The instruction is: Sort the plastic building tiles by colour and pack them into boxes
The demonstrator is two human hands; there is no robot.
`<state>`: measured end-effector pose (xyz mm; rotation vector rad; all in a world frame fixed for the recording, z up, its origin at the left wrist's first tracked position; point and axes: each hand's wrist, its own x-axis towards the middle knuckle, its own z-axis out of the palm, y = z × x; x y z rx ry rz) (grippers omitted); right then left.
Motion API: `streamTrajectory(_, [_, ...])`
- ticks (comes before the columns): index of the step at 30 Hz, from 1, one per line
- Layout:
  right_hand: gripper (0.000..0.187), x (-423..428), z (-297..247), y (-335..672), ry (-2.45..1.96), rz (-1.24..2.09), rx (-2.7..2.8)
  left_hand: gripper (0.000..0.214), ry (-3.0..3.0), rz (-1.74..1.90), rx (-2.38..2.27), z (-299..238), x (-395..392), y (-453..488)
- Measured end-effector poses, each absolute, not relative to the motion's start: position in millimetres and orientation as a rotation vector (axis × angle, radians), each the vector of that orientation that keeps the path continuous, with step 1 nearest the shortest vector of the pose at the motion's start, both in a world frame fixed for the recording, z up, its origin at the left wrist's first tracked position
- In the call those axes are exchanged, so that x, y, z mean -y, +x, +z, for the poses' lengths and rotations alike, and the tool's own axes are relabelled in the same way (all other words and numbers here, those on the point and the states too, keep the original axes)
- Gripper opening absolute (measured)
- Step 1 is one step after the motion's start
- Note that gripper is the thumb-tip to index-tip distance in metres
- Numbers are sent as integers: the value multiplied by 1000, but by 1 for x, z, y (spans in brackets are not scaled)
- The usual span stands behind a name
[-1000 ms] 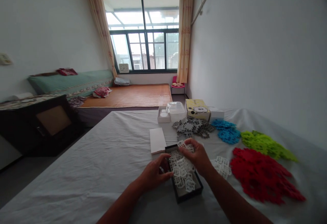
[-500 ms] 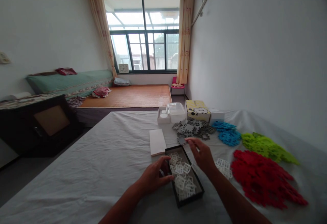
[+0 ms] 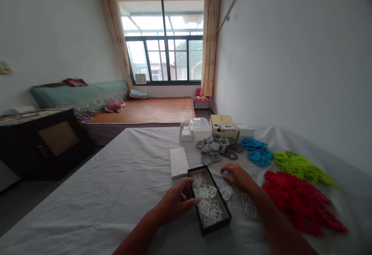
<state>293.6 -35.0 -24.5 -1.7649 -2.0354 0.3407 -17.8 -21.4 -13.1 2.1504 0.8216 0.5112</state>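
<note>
White openwork plastic-looking pieces point(image 3: 207, 202), small and flat, lay heaped inside a shallow rectangular black box point(image 3: 216, 228) on a wrinkled light grey cloth point(image 3: 116, 189). More loose white pieces point(image 3: 250, 209) of the same kind lay on the cloth just to the right of the box.

The person's left hand point(image 3: 176, 199) was at the box's left side, its thumb and forefinger parted along the rim; the other fingers were partly hidden. The right hand point(image 3: 238, 177) was just right of the box's far end, above the cloth, its fingers bent and pointing toward the box. Whether those fingertips pinched a piece could not be told.

Touching or nearly touching the box's far left corner lay a flat white rectangular panel point(image 3: 178, 162). Beyond the box was a pile of grey notched flat pieces point(image 3: 215, 146); behind that stood a clear plastic container point(image 3: 200, 131) and a yellow carton with a cartoon face point(image 3: 224, 126). To the right of the box, well apart from it, were 3 piles of cut-out shapes: blue point(image 3: 260, 156), lime green point(image 3: 302, 166) and, nearest the person, red point(image 3: 299, 200).
</note>
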Motion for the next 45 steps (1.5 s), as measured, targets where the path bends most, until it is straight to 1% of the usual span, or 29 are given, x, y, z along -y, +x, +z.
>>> streamTrajectory(8, [18,34,-29,288,-1905,207,1953,51,2135,510,-810,-14,21,-18])
streamTrajectory(15, [26,33,-29,298,-1855,365,1852,51,2134,510,-822,-15,20,-18])
streamTrajectory(17, [28,36,-19,291,-1780,377,1784,51,2127,513,-814,-14,20,-18])
streamTrajectory(19, [30,44,-5,277,-1620,465,1752,51,2122,512,-804,-13,21,-18])
streamTrajectory(23, [30,59,20,243,-1296,676,1903,50,2123,511,-817,-12,21,-17])
streamTrajectory(25, [34,60,22,239,-1265,686,1961,50,2121,511,-819,-12,21,-17])
streamTrajectory(27, [36,57,16,250,-1382,618,1905,50,2116,509,-816,-12,21,-18])
streamTrajectory(30, [44,54,-4,279,-1666,461,1848,49,2112,505,-817,-11,22,-18])
streamTrajectory(33, [67,56,-22,295,-1835,458,1986,50,2108,502,-828,-10,22,-18])
streamTrajectory(34, [71,57,-26,296,-1859,469,2020,50,2109,500,-830,-10,22,-18])
streamTrajectory(35, [71,57,-28,295,-1871,472,2037,49,2112,501,-831,-10,22,-18])
streamTrajectory(36, [66,57,-29,293,-1867,473,2043,49,2116,500,-830,-10,22,-18])
streamTrajectory(39, [48,54,-28,289,-1812,514,2017,49,2126,502,-822,-10,22,-18])
streamTrajectory(43, [47,50,-26,294,-1793,598,1943,48,2124,512,-818,-12,21,-17])
streamTrajectory(45, [39,50,-25,296,-1798,619,1947,48,2124,516,-818,-12,21,-17])
